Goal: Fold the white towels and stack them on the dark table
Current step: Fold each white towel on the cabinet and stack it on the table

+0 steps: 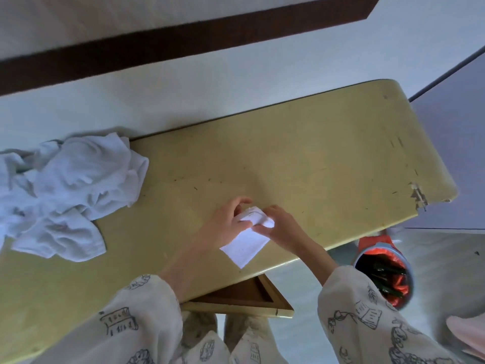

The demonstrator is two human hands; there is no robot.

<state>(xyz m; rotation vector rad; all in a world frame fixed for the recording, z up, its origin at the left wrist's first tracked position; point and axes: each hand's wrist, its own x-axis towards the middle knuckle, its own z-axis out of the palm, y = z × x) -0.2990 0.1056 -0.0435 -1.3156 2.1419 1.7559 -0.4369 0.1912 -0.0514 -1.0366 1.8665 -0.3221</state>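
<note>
A small white towel (246, 243) lies on the yellowish table (315, 153) near its front edge, its far end bunched up. My left hand (225, 222) pinches that bunched end from the left. From the right, my right hand (280, 224) grips the same end. The flat lower part of the towel rests on the tabletop between my wrists. A heap of crumpled white towels (65, 195) covers the left end of the table, well apart from both hands.
A bin with a red liner (383, 274) stands on the floor to the right, below the table edge. An open drawer (241, 298) juts out under the table front. The table's right corner (418, 195) is chipped. A dark band (183, 40) runs along the wall.
</note>
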